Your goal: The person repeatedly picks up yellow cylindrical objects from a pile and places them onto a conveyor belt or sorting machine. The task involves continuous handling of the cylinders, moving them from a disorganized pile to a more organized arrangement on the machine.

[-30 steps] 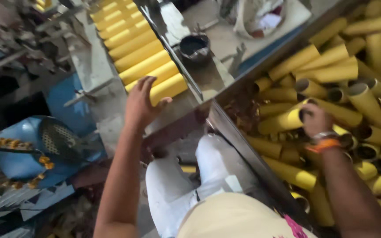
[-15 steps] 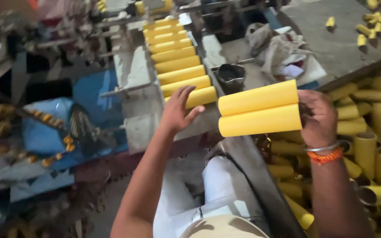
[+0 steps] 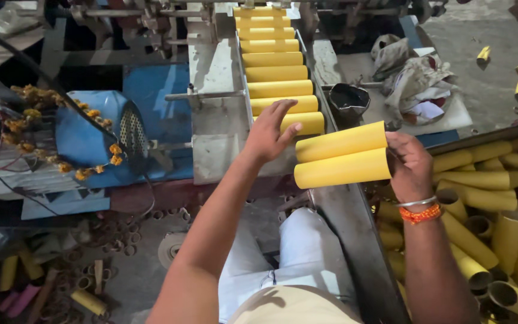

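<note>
So right now the right hand (image 3: 412, 165) is gripping two yellow cardboard tubes (image 3: 342, 155), stacked one on the other and held by their right ends, sticking out sideways just short of the grey metal feed tray (image 3: 217, 66). Compared with half a second back, the pair has come down and closer to the near end of the row of yellow tubes lying crosswise in that tray (image 3: 276, 66); a full second back that hand was still down among the loose yellow tubes piled in the bin on the right (image 3: 499, 198), so these two are fresh out of the pile. The left hand (image 3: 271, 129) is open, fingers spread, palm resting on the nearest tube of the row, holding nothing, and it's been sitting around that spot the whole time. To me it looks like the row is being steadied while the new pair comes in beside it. Also around: a small dark round pot (image 3: 350, 99) just right of the tray, crumpled cloth and paper (image 3: 418, 84) beyond it, and a blue machine housing (image 3: 100, 135) on the left with orange flowers draped over it. Whether the held tubes already touch the left fingertips is hard to tell from this angle.
</note>
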